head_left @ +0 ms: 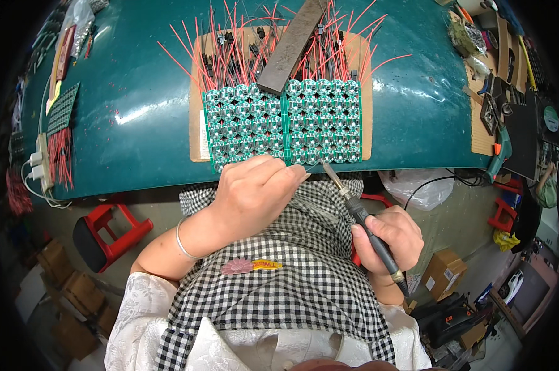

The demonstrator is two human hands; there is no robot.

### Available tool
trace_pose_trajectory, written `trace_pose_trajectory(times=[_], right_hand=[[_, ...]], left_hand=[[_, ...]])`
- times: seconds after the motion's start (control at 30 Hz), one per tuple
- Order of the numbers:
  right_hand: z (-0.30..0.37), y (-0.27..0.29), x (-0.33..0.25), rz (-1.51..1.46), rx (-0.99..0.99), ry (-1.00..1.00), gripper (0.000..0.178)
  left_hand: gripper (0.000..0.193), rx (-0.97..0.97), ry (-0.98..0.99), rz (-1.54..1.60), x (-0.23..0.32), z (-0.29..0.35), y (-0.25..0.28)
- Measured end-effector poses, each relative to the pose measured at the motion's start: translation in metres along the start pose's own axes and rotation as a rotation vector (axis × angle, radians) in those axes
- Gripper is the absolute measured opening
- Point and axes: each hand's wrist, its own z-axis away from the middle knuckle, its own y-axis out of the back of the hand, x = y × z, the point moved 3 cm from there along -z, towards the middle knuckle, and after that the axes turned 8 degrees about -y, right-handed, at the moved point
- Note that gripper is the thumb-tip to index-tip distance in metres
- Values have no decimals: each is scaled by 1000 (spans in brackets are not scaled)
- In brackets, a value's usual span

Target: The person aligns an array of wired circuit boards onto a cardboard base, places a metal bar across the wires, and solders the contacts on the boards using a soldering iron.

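Note:
Two joined panels of small round green circuit boards (248,127) lie at the table's near edge, with red and black wires (217,55) fanning out from their far side. My right hand (394,238) is closed around a soldering iron (372,235). Its tip points up and left, at the near row of the right panel. My left hand (255,188) is pinched just in front of the panels' near edge. A thin strand that looks like solder wire (314,166) runs from its fingertips toward the iron's tip.
A dark metal bar (292,46) rests across the wires and the panels' far edge, over a brown board (367,123). At the left lie another wired panel (63,111) and a power strip (42,161). Tools and a green-handled glue gun (498,154) crowd the right side.

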Motion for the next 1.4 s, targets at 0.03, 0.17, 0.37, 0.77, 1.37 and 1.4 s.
trace_pose_trajectory(times=[0.03,0.17,0.37,0.77,1.37,1.4], right_hand=[[0,0,-2,27,-12,0,29],[-3,0,-7,67,-20,20,30],[-9,-1,-14,77,-33,20,30],[1,26,3,-203,201,-92,31],[-15,4,7,-45,121,-66,29],[-16,3,7,-36,124,-64,29]], left_hand=[[20,0,0,0,0,0,1],[25,-56,-3,-32,1,-3,-1],[23,-50,3,-64,3,-5,-1],[22,21,-23,-20,10,-30,56],[21,13,-12,-50,-3,-20,4],[21,11,-8,-54,-3,-19,3]])
